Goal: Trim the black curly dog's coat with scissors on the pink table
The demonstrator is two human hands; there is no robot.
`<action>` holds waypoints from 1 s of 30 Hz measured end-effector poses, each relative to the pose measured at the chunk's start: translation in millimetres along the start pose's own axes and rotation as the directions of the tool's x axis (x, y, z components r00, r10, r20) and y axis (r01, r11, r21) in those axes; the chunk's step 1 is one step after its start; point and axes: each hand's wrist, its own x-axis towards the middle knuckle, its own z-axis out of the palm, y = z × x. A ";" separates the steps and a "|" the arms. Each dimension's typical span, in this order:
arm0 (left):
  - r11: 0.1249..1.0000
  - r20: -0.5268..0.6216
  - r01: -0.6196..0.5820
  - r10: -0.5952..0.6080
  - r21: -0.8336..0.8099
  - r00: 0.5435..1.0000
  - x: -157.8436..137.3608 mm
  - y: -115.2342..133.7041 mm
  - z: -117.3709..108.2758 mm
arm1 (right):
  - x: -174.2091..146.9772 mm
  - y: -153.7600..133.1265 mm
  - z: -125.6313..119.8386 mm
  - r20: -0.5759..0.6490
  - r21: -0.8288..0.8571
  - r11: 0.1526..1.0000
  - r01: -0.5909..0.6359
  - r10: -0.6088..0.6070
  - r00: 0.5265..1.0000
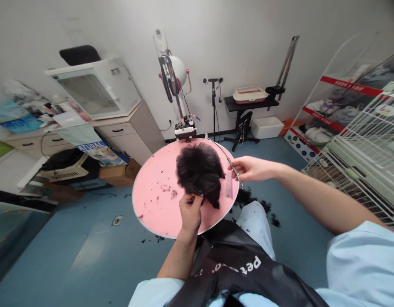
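A small, fluffy black dog stands on the round pink grooming table. Its head and face cannot be made out from above. My left hand is closed at the dog's near side, pinching a bit of its black fur. To the right of the dog, my right hand holds a pair of long grooming scissors. Their blades point up and away along the dog's right side. Below that hand a comb with a purple edge lies near the table's right rim.
Loose clippings are scattered on the tabletop, and dark tufts lie on the blue floor. A tool holder is fixed at the table's far edge, near a stand dryer. At right stands a wire cage; cabinets line the left.
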 end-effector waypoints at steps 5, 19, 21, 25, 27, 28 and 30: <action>1.000 0.007 -0.004 0.004 -0.018 1.000 3.0 1.2 3.9 | -10.4 13.4 51.2 -0.080 0.324 0.946 -0.032 0.061 0.995; 1.000 0.028 -0.003 0.003 -0.022 1.000 4.6 -1.1 6.7 | 0.0 7.5 88.7 -0.110 0.578 0.816 -0.015 0.096 0.989; 1.000 0.030 0.000 0.001 -0.020 1.000 4.4 -0.7 6.3 | 0.1 7.3 89.4 -0.108 0.587 0.809 -0.017 0.099 0.989; 1.000 0.052 0.014 -0.013 -0.013 0.999 5.5 -0.1 5.2 | -2.8 5.7 93.7 -0.150 0.551 0.835 -0.002 0.101 0.984; 1.000 0.055 0.022 -0.021 -0.009 0.998 6.3 1.2 5.3 | -5.7 2.5 97.3 -0.225 0.494 0.869 0.035 0.089 0.970; 1.000 0.053 0.026 -0.025 -0.007 0.998 6.6 2.2 5.6 | -7.1 0.1 99.0 -0.272 0.455 0.888 0.060 0.074 0.959; 1.000 0.049 0.030 -0.030 -0.006 0.998 7.0 4.9 6.4 | -9.1 -5.7 101.2 -0.341 0.353 0.930 0.106 0.022 0.940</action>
